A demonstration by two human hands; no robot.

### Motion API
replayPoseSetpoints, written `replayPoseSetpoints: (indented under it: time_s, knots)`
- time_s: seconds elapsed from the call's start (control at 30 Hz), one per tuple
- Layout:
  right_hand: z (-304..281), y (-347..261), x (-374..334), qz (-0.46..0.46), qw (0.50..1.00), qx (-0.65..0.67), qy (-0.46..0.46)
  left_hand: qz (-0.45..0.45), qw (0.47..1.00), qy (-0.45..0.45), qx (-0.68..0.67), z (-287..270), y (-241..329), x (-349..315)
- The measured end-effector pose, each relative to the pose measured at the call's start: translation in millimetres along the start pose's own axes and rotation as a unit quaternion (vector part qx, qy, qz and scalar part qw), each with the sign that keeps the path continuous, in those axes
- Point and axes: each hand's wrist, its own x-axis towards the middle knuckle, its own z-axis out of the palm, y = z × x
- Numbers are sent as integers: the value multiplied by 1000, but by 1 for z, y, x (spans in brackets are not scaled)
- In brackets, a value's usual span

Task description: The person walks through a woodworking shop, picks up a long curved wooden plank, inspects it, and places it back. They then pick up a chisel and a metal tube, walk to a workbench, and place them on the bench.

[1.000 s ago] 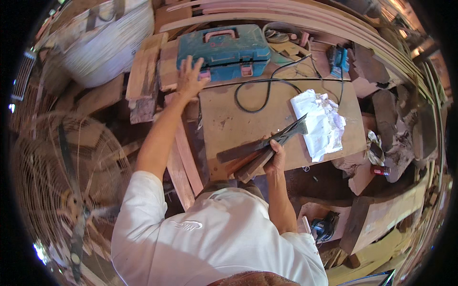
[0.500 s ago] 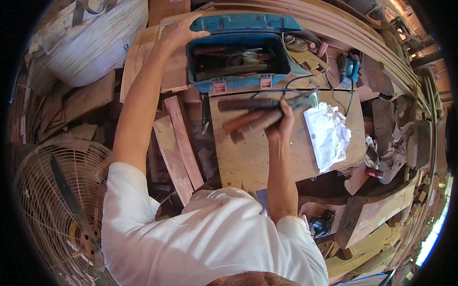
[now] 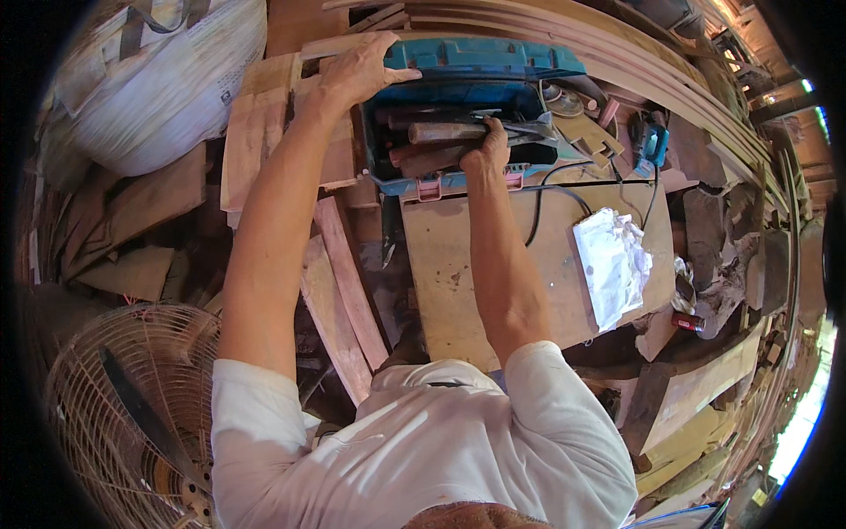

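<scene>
A blue toolbox (image 3: 395,187) with pinkish latches stands at the far edge of a wooden board, its lid (image 3: 493,60) tipped back. The lid's left end is between the thumb and fingers of my left hand (image 3: 361,72). Over the box opening, my right hand (image 3: 489,148) is closed round a bundle of wood-handled chisels (image 3: 445,132). Their handles point left and the metal blades right, partly down inside the box. Other tools lie dark in the box, mostly hidden by the bundle and my hand.
Crumpled white paper (image 3: 612,269) lies on the board (image 3: 449,282), with a black cable behind it. A blue power tool (image 3: 652,141) sits at right, near a red can (image 3: 687,321). A caged fan (image 3: 132,406) stands near left, below a white sack (image 3: 167,79). Planks (image 3: 348,282) surround the bench.
My right hand has carried the chisels from above the board, away from me and into the toolbox opening. My left hand stays on the lid. The whole view has shifted slightly.
</scene>
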Motion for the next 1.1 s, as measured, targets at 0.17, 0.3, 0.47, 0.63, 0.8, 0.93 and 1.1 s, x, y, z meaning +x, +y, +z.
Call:
replayPoseSetpoints:
  time_s: [0.17,0.3,0.47,0.63,0.8,0.93,1.1]
  knots:
    - [5,14,14,-48,993,-54,93,-48,998,-38,-17,-1,9,1]
    - [12,23,9,-75,987,-58,131,-45,998,-39,-22,0,7,2]
    - [8,43,14,-52,995,-23,83,-18,999,-22,-21,-1,8,3]
    - [9,36,-6,-19,995,-86,36,32,999,2,-20,13,-3,6]
    - [-10,-3,-42,-245,950,-184,-54,13,1000,0,-22,6,5,-16]
    - [-83,-40,-78,-313,893,-275,-170,2,1000,-16,-18,13,12,-32]
    - [-238,-77,-112,-311,812,-476,-131,70,998,-2,-9,30,29,-81]
